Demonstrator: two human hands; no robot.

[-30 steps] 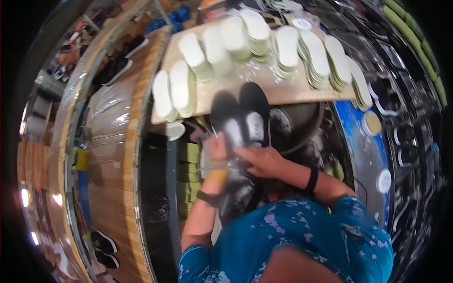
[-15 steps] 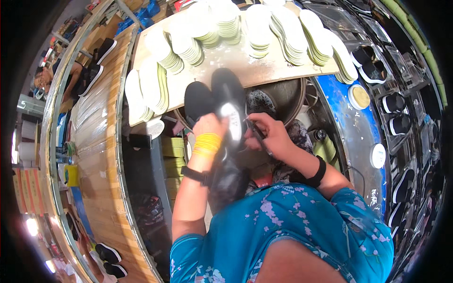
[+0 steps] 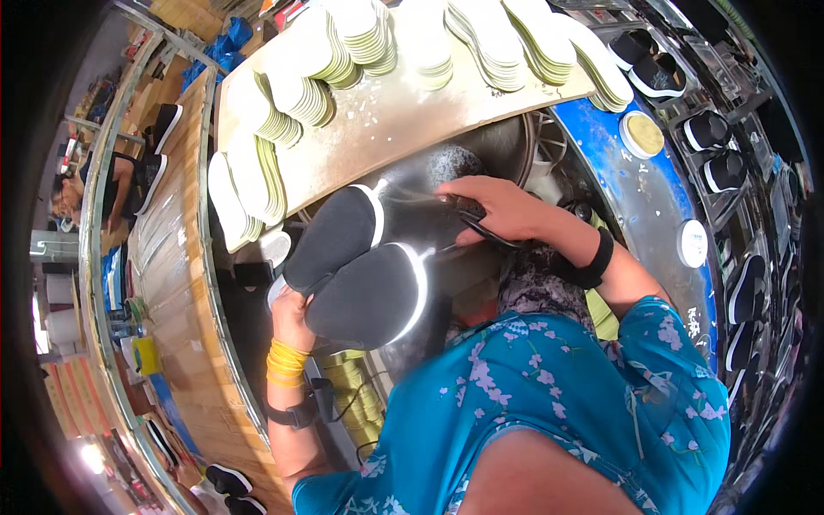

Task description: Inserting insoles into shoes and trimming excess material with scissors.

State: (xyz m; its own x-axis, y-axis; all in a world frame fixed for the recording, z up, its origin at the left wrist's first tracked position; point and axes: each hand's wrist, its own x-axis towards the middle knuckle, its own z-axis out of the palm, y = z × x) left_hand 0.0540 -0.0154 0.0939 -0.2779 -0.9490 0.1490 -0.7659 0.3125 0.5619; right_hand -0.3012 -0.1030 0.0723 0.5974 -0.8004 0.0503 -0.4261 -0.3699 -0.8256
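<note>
Fingers first: the left hand (image 3: 290, 313) curls under the nearer of two black shoes (image 3: 365, 296), gripping it from below, soles turned up toward the camera. The right hand (image 3: 498, 208) pinches closed around a thin dark tool (image 3: 481, 232) laid against the far shoe's (image 3: 343, 232) upper; just what the tool is, I cannot tell. These shoes look light, with soft fabric uppers and a stiffer white-rimmed sole, so the sole edge or heel seems the firm place to hold. Beyond them, stacks of pale insoles (image 3: 343, 51) sit on a wooden board (image 3: 403, 120), beside a blue machine rim (image 3: 618, 180).
</note>
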